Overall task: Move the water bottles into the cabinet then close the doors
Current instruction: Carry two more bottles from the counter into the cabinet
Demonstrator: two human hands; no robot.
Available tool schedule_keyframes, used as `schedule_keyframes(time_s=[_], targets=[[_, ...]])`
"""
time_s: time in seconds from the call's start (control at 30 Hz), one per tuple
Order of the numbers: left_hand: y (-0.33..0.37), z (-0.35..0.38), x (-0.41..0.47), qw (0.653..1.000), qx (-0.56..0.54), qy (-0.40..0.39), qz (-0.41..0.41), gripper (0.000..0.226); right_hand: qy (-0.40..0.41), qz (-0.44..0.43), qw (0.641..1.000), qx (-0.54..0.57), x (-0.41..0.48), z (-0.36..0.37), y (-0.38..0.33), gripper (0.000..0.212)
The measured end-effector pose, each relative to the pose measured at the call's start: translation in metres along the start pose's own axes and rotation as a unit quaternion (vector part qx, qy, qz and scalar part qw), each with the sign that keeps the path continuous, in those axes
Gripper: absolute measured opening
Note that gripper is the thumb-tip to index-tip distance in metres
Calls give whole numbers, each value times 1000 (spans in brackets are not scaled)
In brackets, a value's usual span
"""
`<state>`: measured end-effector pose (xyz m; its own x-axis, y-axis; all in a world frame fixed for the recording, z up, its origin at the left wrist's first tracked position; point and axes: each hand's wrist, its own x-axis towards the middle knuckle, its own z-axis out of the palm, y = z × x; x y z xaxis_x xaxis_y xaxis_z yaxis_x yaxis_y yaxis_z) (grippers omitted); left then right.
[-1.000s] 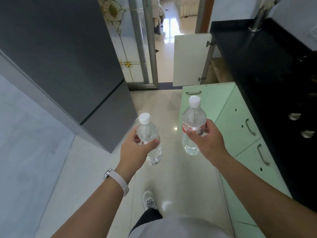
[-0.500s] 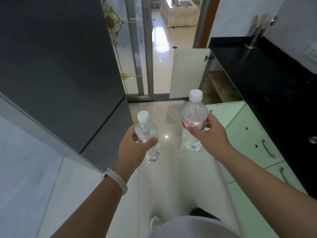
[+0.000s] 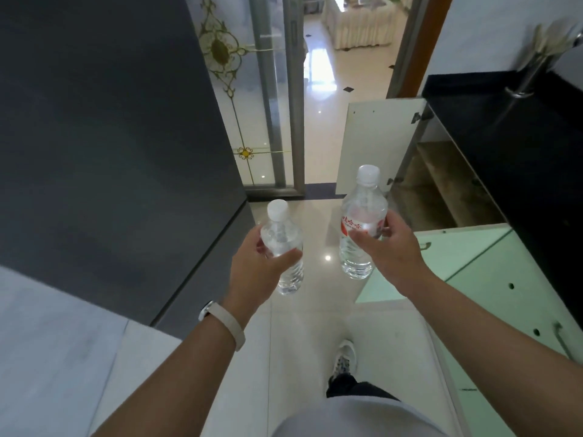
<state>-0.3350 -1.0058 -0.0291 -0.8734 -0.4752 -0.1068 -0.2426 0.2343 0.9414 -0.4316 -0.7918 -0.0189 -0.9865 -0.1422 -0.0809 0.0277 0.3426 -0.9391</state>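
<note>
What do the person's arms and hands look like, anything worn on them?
Both forearms are bare, with no sleeves in view and no gloves. The left hand has a pale, off-white band with a round silver-edged face at its wrist. The right hand and its wrist carry nothing.

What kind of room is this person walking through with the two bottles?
Most likely a home kitchen: a black countertop over pale green cabinet doors, an open cabinet beneath it, and a tall dark fridge-like unit opposite.

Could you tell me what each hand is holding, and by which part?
Left hand: unlabelled bottle, mid-body. Right hand: labelled bottle, at its label.
</note>
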Motion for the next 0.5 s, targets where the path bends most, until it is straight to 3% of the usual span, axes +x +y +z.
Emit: schedule_keyframes(time_s=[0.3, 0.5], targets=[[40, 52, 123, 1000, 12, 11, 0, 51, 5, -2, 1000, -18, 134, -25, -6, 38], [53, 85, 188, 999, 8, -41, 2, 56, 13, 29, 999, -3, 191, -39, 4, 42]])
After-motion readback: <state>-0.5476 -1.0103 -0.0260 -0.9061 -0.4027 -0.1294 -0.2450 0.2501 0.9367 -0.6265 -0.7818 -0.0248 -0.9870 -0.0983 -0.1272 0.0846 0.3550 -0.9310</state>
